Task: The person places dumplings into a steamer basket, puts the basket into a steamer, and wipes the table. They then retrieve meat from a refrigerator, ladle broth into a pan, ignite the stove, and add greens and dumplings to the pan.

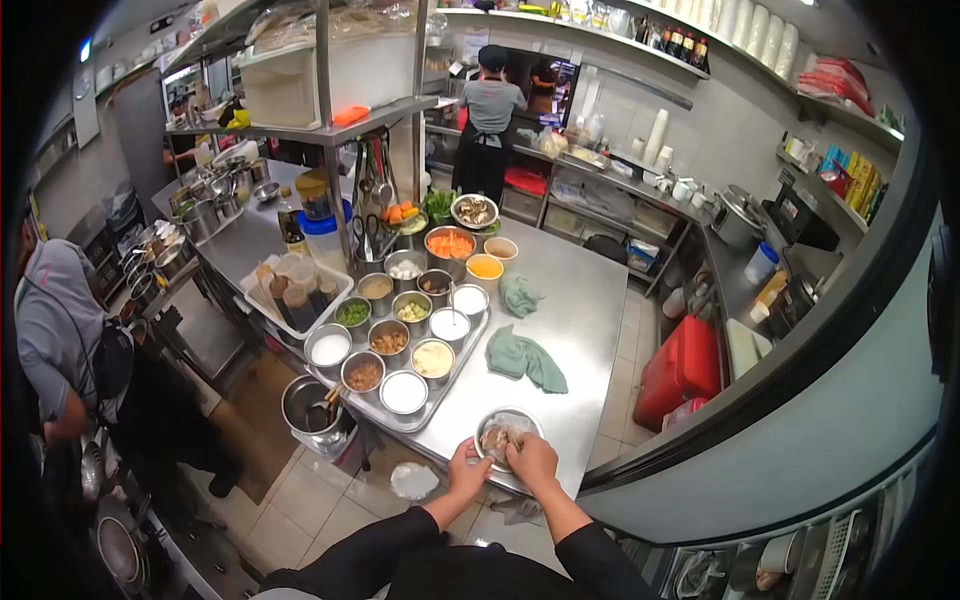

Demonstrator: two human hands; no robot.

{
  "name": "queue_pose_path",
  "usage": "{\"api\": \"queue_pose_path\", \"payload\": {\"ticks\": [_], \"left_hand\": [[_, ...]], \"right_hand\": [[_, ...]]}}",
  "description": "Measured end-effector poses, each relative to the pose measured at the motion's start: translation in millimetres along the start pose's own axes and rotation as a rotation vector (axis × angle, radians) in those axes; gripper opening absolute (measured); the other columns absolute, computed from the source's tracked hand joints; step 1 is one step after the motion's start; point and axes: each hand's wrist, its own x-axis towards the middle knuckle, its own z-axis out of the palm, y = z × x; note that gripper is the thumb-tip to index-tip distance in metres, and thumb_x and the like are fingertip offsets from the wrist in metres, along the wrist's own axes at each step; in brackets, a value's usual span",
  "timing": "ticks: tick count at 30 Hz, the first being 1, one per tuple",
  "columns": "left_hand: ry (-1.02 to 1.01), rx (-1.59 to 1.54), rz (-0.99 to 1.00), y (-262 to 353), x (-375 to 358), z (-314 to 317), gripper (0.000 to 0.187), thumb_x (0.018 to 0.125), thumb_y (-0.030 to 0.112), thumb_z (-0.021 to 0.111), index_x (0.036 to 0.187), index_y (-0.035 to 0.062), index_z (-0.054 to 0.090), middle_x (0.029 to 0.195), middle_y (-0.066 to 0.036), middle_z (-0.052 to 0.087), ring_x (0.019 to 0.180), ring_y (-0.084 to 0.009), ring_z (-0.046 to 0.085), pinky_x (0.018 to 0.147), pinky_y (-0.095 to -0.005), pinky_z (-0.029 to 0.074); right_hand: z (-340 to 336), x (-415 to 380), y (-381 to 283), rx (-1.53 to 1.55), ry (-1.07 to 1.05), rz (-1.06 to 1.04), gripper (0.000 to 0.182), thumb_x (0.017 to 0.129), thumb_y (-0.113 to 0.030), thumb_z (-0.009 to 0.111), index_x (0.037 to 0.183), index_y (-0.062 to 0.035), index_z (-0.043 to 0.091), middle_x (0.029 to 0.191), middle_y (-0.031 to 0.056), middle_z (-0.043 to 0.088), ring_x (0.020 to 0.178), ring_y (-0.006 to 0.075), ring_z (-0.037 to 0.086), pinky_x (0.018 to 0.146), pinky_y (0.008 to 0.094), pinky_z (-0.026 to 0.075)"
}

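A round metal bowl [538, 421] stands at the near edge of the steel table, holding brownish food pieces in what looks like a clear plastic bag [500, 437]. My left hand [468, 472] is closed at the bowl's left rim, thumb toward the bag. Inside the bowl, the fingers of my right hand [533, 461] are bent and pressed onto the bag; their tips are partly hidden. Just left of the bowl, a metal tray [412, 422] carries several round containers, among them white powder [403, 392], a pale yellow paste [433, 359] and brown chopped food [363, 375].
Green cloths [525, 360] lie crumpled on the steel table [590, 300]. Shredded carrot [450, 243] and sliced mushrooms [474, 210] sit farther back. A red container [680, 370] is on the floor at right. One person [488, 120] stands at the back, another [65, 320] at left.
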Motion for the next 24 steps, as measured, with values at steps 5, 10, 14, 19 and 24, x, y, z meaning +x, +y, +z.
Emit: {"api": "queue_pose_path", "payload": {"ticks": [5,10,14,19,24], "left_hand": [[0.196,0.53,0.555,20,-12,-15,0.047,0.078,0.015,0.076,0.123,0.0063,0.063,0.095,-0.01,0.059,0.066,-0.0214,0.053,0.068,-0.0303,0.048],[-0.329,-0.043,0.16,58,-4,22,0.042,0.09,0.024,0.072,0.126,0.0032,0.065,0.118,-0.01,0.067,0.104,-0.013,0.062,0.088,-0.0275,0.049],[-0.462,0.123,0.264,56,20,13,0.043,0.094,0.032,0.066,0.127,0.0043,0.065,0.12,-0.009,0.068,0.11,-0.0135,0.061,0.096,-0.0286,0.047],[-0.514,-0.098,0.025,93,9,19,0.042,0.088,0.013,0.073,0.122,-0.0068,0.058,0.109,-0.013,0.069,0.097,-0.0152,0.066,0.086,-0.0274,0.052],[-0.497,-0.116,0.003,98,6,18,0.043,0.086,0.014,0.075,0.119,-0.0081,0.058,0.107,-0.015,0.069,0.094,-0.0151,0.067,0.083,-0.0258,0.054]], "right_hand": [[-14,4,9,0.162,0.051,0.151,0.033,0.071,-0.033,0.073,0.085,-0.004,0.071,0.083,0.015,0.072,0.074,0.0314,0.069,0.071,0.0396,0.055],[-16,3,17,0.534,-0.006,-0.066,0.017,0.082,-0.014,0.077,0.087,0.0003,0.068,0.08,0.0059,0.071,0.076,0.0092,0.064,0.068,0.0257,0.052],[-50,1,1,0.63,-0.123,0.001,0.023,0.082,-0.02,0.08,0.092,-0.0013,0.072,0.085,0.003,0.072,0.077,0.0079,0.061,0.068,0.0263,0.051],[-60,-4,2,0.824,-0.194,-0.122,0.02,0.085,-0.007,0.075,0.101,0.004,0.069,0.093,0.0068,0.071,0.087,0.0116,0.066,0.079,0.0255,0.053],[-66,-6,-1,0.911,-0.268,-0.102,0.022,0.085,-0.004,0.074,0.104,0.0065,0.068,0.096,0.0098,0.072,0.09,0.0143,0.068,0.081,0.0254,0.054]]}}
